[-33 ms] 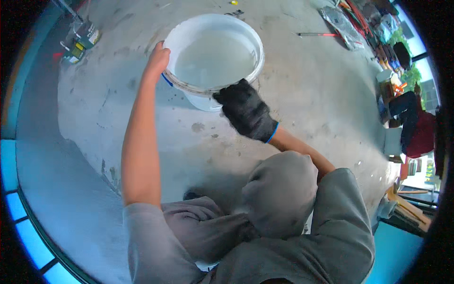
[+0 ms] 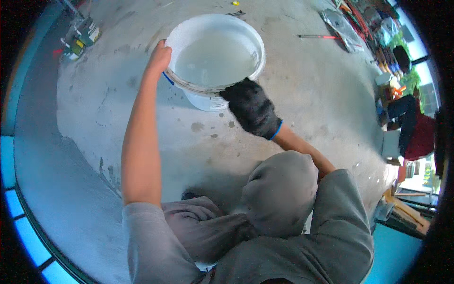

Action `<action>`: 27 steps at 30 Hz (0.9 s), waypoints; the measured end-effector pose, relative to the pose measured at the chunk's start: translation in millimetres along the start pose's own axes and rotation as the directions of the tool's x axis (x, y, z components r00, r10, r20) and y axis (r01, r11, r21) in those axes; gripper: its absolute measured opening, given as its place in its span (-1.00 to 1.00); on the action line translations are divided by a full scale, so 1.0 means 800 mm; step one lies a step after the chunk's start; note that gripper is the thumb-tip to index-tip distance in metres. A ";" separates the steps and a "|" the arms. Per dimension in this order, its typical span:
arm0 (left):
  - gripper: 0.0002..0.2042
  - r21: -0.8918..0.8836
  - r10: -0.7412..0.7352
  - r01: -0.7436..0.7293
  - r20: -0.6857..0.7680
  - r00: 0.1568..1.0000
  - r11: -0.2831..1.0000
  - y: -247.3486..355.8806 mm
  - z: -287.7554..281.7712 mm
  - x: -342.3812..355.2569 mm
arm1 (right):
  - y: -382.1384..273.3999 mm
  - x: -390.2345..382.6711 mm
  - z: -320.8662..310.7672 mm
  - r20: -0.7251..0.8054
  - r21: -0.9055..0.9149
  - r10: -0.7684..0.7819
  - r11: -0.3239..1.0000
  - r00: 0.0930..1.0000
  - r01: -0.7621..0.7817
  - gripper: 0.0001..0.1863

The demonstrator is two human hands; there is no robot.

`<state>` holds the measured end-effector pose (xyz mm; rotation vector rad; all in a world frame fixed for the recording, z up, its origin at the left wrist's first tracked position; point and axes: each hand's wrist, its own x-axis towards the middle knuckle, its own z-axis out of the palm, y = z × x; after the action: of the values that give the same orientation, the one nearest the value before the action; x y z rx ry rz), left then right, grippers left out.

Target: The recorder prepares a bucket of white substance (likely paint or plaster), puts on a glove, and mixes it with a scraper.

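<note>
A white plastic bucket (image 2: pixel 206 100) stands ahead of me on the concrete floor, its mouth tilted toward me. Cloudy, pale liquid (image 2: pixel 213 59) fills part of it. My bare left hand (image 2: pixel 160 59) is closed around the left side of its rim, close to a blue strip (image 2: pixel 168 78). At the near right of the rim is my right hand (image 2: pixel 253 108), in a black work glove with a blue cuff. Its fingers are curled in against the rim; whatever they hold, if anything, is hidden.
Two containers (image 2: pixel 81 40) stand at the far left. A red-and-black rod (image 2: pixel 319 36) and a clear plastic bag (image 2: pixel 347 33) lie at the far right, beside piled goods. A person in dark red (image 2: pixel 421 137) sits at the right edge. My bent knee (image 2: pixel 281 194) is close below the glove.
My gloved right hand has slid slightly to the right along the rim. The bucket and my left hand have shifted only a touch to the right in the picture.
</note>
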<state>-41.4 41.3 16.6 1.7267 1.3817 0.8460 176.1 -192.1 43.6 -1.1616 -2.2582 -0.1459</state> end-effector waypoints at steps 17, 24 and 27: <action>-0.45 0.111 0.007 -0.010 0.032 0.999 0.994 -0.015 0.020 0.027 | 0.019 0.001 0.007 0.097 -0.140 -0.026 0.989 0.995 0.039 -0.72; -0.41 0.096 -0.058 0.047 0.114 0.992 0.994 -0.004 0.002 0.021 | -0.026 0.036 -0.004 0.114 -0.015 0.000 1.000 0.994 0.002 -0.66; -0.39 0.013 -0.039 0.038 0.124 0.992 0.999 0.002 0.007 0.006 | -0.009 0.049 -0.009 0.070 0.232 0.025 0.972 0.997 -0.041 -0.67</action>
<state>-35.3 44.9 15.2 1.7249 1.3344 0.6996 156.2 -171.2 72.7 -1.0911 -2.2403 0.1708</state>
